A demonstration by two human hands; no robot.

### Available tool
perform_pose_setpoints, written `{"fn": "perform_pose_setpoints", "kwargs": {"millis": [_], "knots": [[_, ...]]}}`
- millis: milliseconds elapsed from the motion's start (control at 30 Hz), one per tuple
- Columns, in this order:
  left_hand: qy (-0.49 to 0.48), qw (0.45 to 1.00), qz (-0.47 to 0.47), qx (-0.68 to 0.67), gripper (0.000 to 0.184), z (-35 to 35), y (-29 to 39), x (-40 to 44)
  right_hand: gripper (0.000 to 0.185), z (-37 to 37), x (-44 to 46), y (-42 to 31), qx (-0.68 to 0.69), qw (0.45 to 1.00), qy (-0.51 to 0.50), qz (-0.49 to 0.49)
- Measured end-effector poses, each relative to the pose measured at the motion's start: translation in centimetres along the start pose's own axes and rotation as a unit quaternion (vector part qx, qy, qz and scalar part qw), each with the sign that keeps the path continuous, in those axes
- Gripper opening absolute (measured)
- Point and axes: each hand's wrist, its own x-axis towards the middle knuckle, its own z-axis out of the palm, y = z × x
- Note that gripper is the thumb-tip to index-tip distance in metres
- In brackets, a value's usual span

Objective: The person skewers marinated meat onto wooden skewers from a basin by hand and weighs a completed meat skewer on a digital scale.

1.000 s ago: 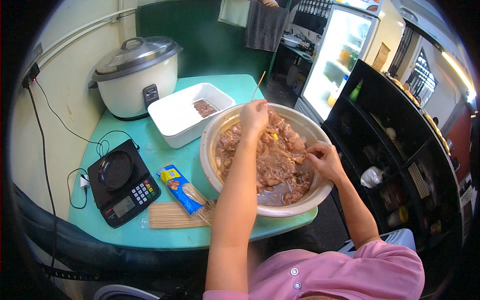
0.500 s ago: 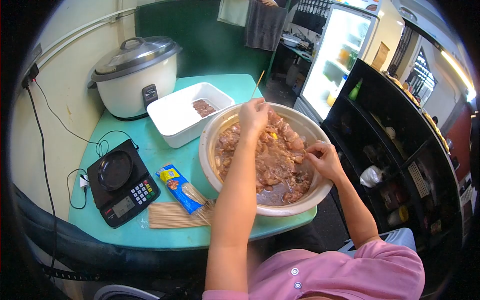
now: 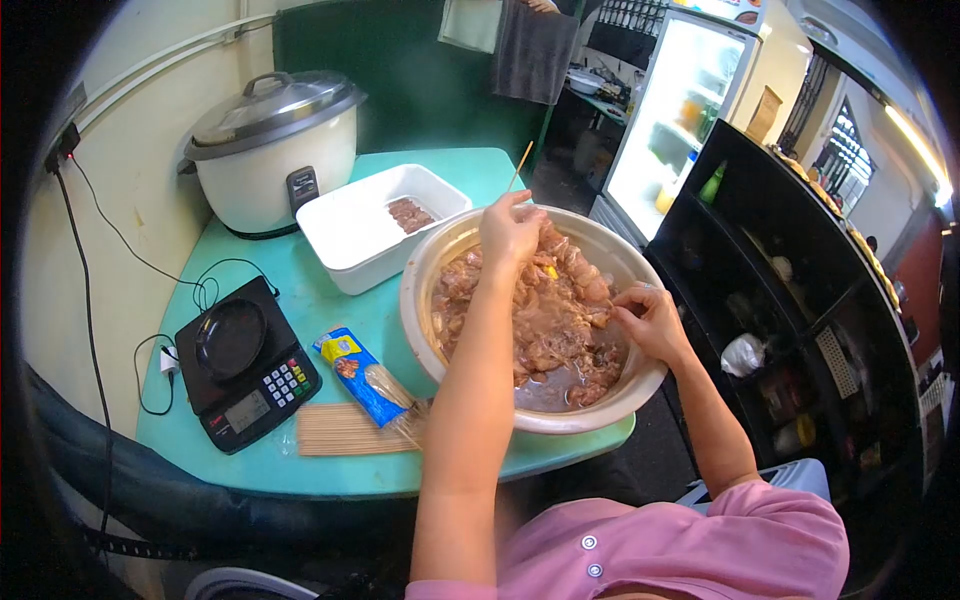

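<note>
A large round basin (image 3: 420,345) holds wet raw meat (image 3: 555,325) in brownish liquid, with a small yellow piece among it. Over its far rim my left hand (image 3: 509,236) is closed on a thin wooden skewer (image 3: 521,165), whose upper end sticks out above the fingers. My right hand (image 3: 648,318) pinches at the edge of the meat, near the basin's right side. Behind and to the left stands a white tub (image 3: 345,235) with a small row of meat (image 3: 409,214) inside. Bundled skewers (image 3: 350,430) lie beside a blue packet (image 3: 365,378).
On the teal table (image 3: 250,480), a black digital scale (image 3: 246,365) with a cable sits at left. A big rice cooker (image 3: 275,160) stands behind it. Black shelves (image 3: 770,290) and a lit fridge (image 3: 680,110) are to the right.
My left hand is slightly higher, and less of the skewer shows above it. My right hand has hardly moved.
</note>
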Motion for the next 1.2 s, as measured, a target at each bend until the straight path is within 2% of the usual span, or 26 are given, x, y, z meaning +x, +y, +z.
{"fn": "perform_pose_setpoints", "kwargs": {"millis": [67,300,367,467,700,967,1100,1200], "knots": [[0.006,1.0,0.027,0.0,0.037,0.2,-0.9,0.5,0.013,0.1,0.0,0.2,0.003,1.0,0.001,0.0],[-0.017,0.999,0.002,-0.031,0.038,0.0,0.6,-0.1,0.01,0.1,-0.1,0.2,0.012,1.0,0.008,-0.009],[-0.043,0.986,-0.064,-0.146,0.04,0.0,1.4,-0.5,0.01,0.2,0.0,0.5,0.012,1.0,0.014,-0.021],[-0.062,0.969,-0.108,-0.213,0.045,-0.1,2.0,-0.9,0.01,0.2,0.0,0.7,0.012,0.999,0.024,-0.035],[-0.096,0.974,-0.128,-0.159,0.047,-0.4,1.1,-0.4,0.01,0.0,0.0,0.3,-0.004,0.999,0.024,-0.032],[-0.079,0.98,-0.066,-0.169,0.047,0.1,0.6,-0.1,0.01,0.2,0.0,0.6,0.009,1.0,0.017,-0.018],[-0.092,0.981,-0.057,-0.16,0.046,0.0,0.9,-0.3,0.01,0.1,0.0,0.4,0.002,0.999,0.02,-0.024],[-0.059,0.986,-0.078,-0.134,0.045,0.1,1.9,-1.1,0.01,0.2,0.0,0.7,0.014,0.999,0.029,-0.024]]}}
